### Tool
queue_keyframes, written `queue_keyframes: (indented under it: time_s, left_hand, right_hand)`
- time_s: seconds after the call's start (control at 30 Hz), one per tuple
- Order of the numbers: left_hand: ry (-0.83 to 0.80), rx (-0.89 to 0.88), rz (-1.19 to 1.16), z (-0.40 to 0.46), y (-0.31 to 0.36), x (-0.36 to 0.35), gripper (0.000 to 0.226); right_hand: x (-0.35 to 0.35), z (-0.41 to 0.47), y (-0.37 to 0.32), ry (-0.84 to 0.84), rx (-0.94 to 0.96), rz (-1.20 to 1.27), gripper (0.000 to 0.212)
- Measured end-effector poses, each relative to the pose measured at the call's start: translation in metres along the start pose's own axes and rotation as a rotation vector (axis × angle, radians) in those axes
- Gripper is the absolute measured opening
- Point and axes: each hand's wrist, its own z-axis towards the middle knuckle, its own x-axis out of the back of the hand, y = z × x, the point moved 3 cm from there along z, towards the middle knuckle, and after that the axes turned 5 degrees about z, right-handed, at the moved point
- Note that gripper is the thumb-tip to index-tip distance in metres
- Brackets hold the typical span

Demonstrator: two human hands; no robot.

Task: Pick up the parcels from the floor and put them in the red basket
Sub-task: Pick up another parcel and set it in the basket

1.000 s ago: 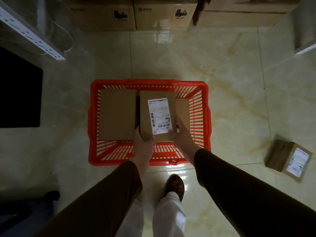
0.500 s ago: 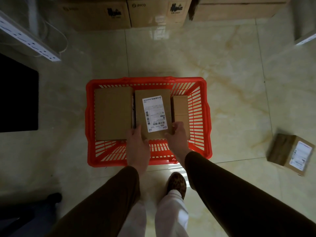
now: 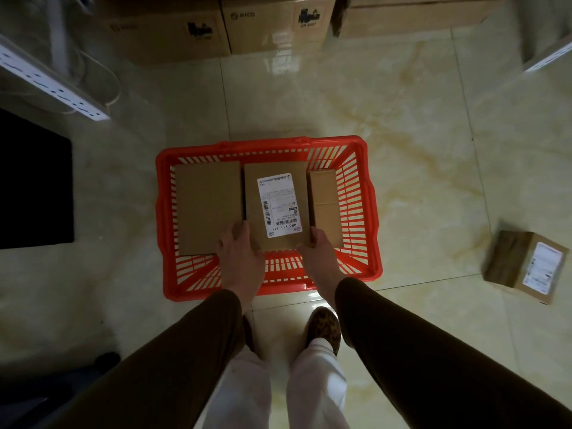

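Basket: red basket (image 3: 373, 212) at 12 o'clock holds three parcels side by side.
Hands: left hand (image 3: 240, 258) and right hand (image 3: 318, 253) grip the labelled parcel (image 3: 277, 209) at its near corners.
Floor: one parcel (image 3: 526, 266) lies at 3 o'clock.
Change: labelled parcel now sits lower, level with its neighbours.

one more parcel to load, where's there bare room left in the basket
Free: the strip of red basket floor along its near wall, in front of the three parcels. Crowded: the far part, where the plain parcel, labelled parcel and narrow parcel sit side by side.
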Motion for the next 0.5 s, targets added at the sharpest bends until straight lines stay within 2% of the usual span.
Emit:
queue_keyframes:
  time_s: [0.13, 0.33, 0.5]
  left_hand:
    - [0.010, -0.050, -0.082, -0.006, 0.008, 0.010, 0.048]
    - [-0.083, -0.117, -0.103, -0.016, 0.042, 0.023, 0.049]
    - [-0.133, -0.157, -0.012, -0.039, 0.099, 0.029, 0.058]
  right_hand:
    - [0.013, -0.015, -0.012, -0.048, 0.005, 0.041, 0.048]
    - [0.053, -0.052, -0.029, -0.010, 0.008, 0.161, 0.057]
    - [0.114, -0.083, -0.029, 0.091, 0.053, 0.225, 0.039]
